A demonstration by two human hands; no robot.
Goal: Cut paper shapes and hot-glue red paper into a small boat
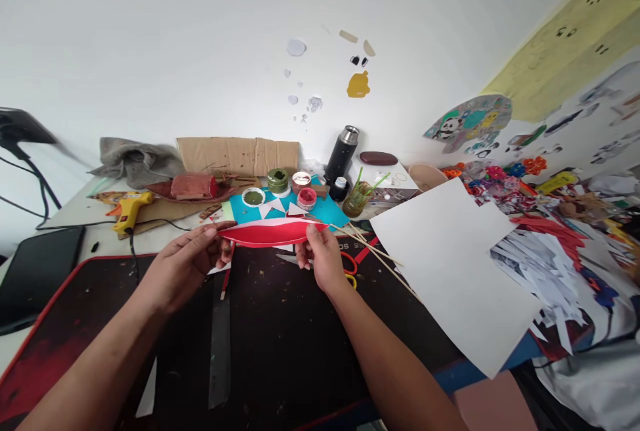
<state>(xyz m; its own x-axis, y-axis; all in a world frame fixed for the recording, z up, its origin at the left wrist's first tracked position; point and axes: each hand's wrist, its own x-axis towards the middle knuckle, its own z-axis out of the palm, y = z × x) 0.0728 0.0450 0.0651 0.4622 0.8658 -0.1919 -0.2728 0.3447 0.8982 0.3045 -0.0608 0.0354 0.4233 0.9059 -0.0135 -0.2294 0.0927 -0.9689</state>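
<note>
A long red paper shape with a white upper edge (pixel 270 231), pointed at both ends, is held level above the dark desk mat (pixel 280 344). My left hand (pixel 187 259) pinches its left tip between thumb and fingers. My right hand (pixel 320 254) grips its right end, fingers closed over the paper. Under my right hand lie red-and-yellow-handled scissors (pixel 349 269) and thin wooden skewers (pixel 373 251).
Behind the paper lie a teal sheet (pixel 330 212) with white triangles, several paint jars (pixel 277 181), a yellow glue gun (pixel 131 209), cardboard (pixel 237 154) and a black flask (pixel 343 153). A large white sheet (pixel 450 264) lies right, paper scraps (pixel 540 264) beyond. A metal ruler (pixel 220 337) lies on the mat.
</note>
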